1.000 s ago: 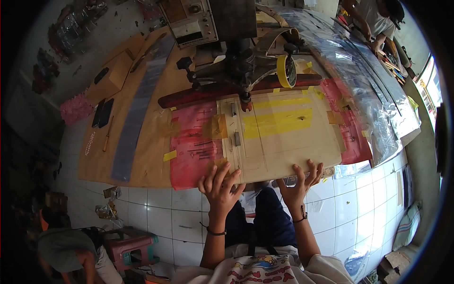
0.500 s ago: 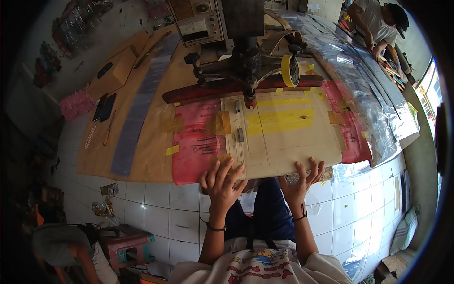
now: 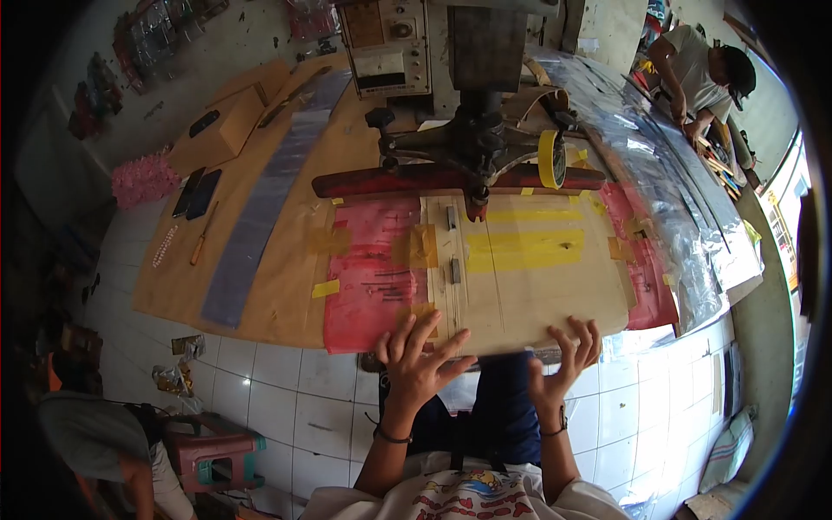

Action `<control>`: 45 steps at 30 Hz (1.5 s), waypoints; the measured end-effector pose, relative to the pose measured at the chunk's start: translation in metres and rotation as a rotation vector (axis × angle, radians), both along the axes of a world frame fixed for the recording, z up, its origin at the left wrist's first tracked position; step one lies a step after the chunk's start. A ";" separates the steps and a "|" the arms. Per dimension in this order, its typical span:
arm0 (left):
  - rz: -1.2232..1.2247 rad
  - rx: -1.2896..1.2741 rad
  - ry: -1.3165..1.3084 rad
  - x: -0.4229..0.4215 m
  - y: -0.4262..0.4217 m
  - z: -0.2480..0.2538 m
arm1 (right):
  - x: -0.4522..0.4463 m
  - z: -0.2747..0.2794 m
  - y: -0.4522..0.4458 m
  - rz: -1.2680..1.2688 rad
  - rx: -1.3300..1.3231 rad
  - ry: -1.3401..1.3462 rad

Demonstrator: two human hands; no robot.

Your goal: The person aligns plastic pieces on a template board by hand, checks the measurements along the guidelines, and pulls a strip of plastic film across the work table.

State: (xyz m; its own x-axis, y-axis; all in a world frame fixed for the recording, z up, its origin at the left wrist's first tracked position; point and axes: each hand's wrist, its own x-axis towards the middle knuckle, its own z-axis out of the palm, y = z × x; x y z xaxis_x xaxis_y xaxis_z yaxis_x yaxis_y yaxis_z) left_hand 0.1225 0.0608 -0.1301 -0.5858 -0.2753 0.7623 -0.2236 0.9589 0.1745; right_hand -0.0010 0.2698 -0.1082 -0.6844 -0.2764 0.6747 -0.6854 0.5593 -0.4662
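Fingers spread, the left hand (image 3: 419,364) and right hand (image 3: 559,374) are at the tan board (image 3: 555,299), seven and five o'clock, by the worktop's (image 3: 286,290) six-o'clock edge; a cardboard box (image 3: 227,139), contents hidden, sits at ten.

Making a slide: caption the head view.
Left hand and right hand at the near edge of a tan board, red bar beyond.

Two grey blocks (image 3: 456,270), one red bar (image 3: 390,182)
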 end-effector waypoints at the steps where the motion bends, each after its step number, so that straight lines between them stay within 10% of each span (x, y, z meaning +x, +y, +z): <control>1: -0.009 0.005 0.010 0.000 -0.001 -0.002 | -0.003 0.017 -0.001 0.077 -0.024 -0.007; 17: -0.015 0.020 -0.049 0.005 0.000 0.005 | -0.102 0.090 -0.105 0.597 0.695 -0.104; 45: 0.039 0.290 -0.144 -0.005 0.029 0.073 | -0.145 0.092 -0.077 0.421 0.510 -0.191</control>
